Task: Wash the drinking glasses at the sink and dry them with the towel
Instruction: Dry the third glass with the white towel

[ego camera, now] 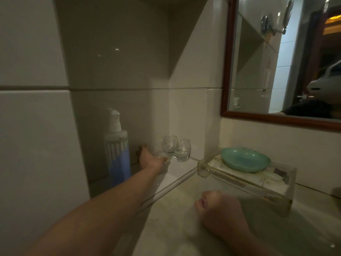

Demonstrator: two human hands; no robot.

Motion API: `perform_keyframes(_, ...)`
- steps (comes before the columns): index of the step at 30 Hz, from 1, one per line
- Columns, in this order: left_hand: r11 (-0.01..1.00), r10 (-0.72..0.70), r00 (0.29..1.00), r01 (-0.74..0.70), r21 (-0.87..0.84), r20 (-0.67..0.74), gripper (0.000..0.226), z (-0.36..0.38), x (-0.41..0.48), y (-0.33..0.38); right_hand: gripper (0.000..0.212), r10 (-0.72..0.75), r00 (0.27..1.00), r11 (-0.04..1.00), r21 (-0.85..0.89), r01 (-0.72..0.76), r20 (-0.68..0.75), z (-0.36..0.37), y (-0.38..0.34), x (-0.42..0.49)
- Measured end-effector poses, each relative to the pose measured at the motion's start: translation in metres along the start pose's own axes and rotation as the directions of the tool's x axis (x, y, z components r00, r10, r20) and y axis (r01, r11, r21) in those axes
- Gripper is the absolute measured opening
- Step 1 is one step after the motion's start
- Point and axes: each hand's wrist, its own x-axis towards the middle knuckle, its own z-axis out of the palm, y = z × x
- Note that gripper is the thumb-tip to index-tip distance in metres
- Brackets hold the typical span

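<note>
Two clear stemless drinking glasses (169, 145) (182, 150) stand upright side by side in the corner of a white tiled ledge (178, 172). My left hand (150, 157) is stretched out to their left and curled around a third clear glass (160, 153), which is hard to make out in the dim light. Nearer to me, my right hand (217, 209) hovers over the pale counter (166, 228) in a loose fist, blurred, with nothing in it. No towel is in view.
A tall pump bottle (118, 150) of blue liquid stands left of my left hand against the wall. A green soap dish (245, 159) rests on a clear tray (284, 193) right of the glasses. A wood-framed mirror (226, 71) hangs above.
</note>
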Motion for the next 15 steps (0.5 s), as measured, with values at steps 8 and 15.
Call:
perform_keyframes(8,0.971,0.003,0.999,-0.011,0.238,0.033,0.028,0.006,-0.05,0.01,0.034,-0.091,0.99,0.995,-0.044,0.087,-0.104,0.015,0.009,0.0)
perform_keyframes(15,0.957,0.034,0.991,-0.07,0.281,0.132,0.029,0.007,-0.034,-0.001,0.032,-0.178,0.968,0.982,-0.092,0.164,-0.174,0.022,0.012,0.0)
